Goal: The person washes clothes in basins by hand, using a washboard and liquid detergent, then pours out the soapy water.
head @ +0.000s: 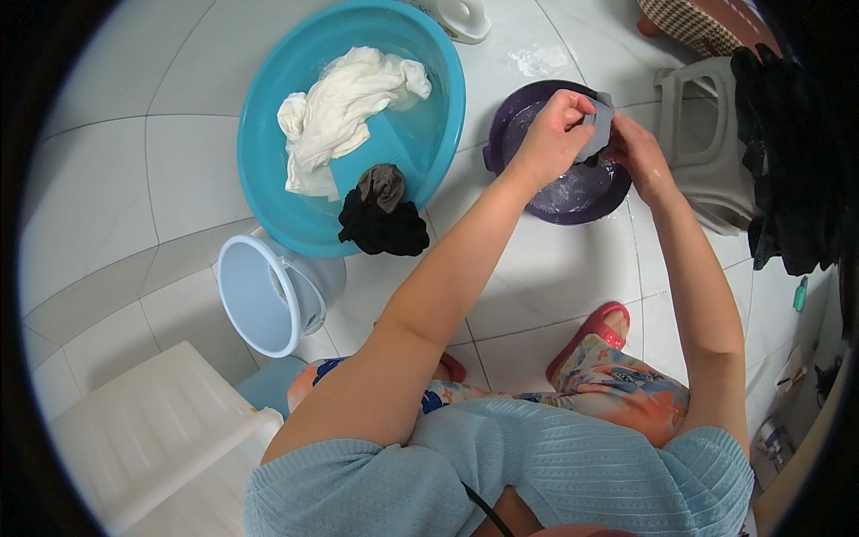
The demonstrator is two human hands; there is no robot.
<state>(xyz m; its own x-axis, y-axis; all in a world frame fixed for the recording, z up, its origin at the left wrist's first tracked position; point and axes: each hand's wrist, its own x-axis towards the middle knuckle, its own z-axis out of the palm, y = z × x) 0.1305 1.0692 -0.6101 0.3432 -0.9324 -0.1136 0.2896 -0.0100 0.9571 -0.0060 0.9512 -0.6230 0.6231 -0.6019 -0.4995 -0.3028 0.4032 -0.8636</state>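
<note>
Above a dark purple basin (494, 137) with water in it, my left hand (556, 137) pinches a small grey cloth (600, 126), perhaps a sock, with fingers curled. My right hand (637, 156) grips the cloth's right side, its fingertips partly hidden behind it. A dark part of the cloth shows at its lower end. To the left stands a large turquoise tub (258, 144) holding water. White wet cloth (342, 111) lies bunched on a turquoise washboard (389, 144) in that tub. A black cloth (382, 228) and a brownish-grey bunched cloth (382, 186) rest on the tub's near rim.
A pale blue bucket (258, 295) lies tilted beside the tub. A white detergent bottle (463, 19) stands behind it. At right, a grey plastic stool (698, 134) has black garments (785, 161) over it. A white plastic piece of furniture (147, 416) is at lower left.
</note>
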